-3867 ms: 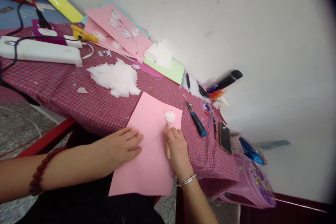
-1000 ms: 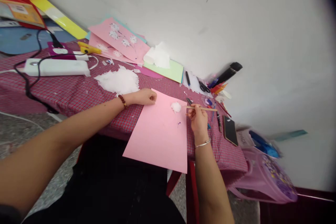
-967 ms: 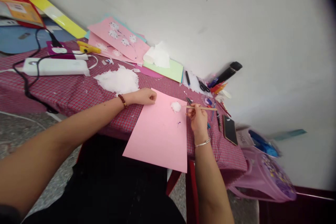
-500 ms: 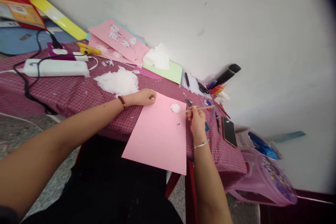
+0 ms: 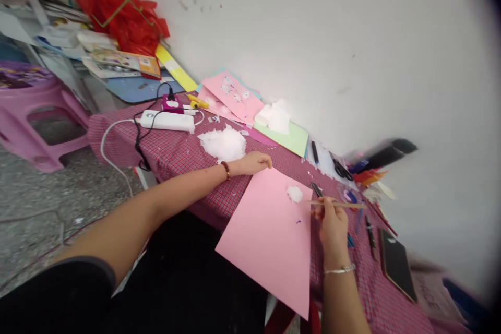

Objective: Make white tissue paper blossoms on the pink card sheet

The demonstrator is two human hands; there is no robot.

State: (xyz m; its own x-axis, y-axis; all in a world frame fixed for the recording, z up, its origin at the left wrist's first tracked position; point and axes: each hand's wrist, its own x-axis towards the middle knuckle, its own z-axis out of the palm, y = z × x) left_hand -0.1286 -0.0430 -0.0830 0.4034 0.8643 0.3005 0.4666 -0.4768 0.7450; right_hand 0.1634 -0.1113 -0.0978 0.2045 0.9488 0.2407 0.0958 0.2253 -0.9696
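Note:
A pink paper sheet lies on the red checked tablecloth and hangs over its near edge. A small white cotton tuft sits near the sheet's far right corner. My right hand is closed on a thin wooden stick just right of the tuft. My left hand rests as a loose fist at the sheet's far left corner, beside a pile of white cotton. What its fingers hold, if anything, is too small to name.
A white power strip with cables, a yellow glue gun, pink cards with cotton flowers, a green sheet, scissors, pens and a dark phone crowd the table by the white wall. A purple stool stands at left.
The view has swung left and pulled back, showing the stool and shelf clutter. Both hands keep their places on the sheet; the stick stays beside the tuft.

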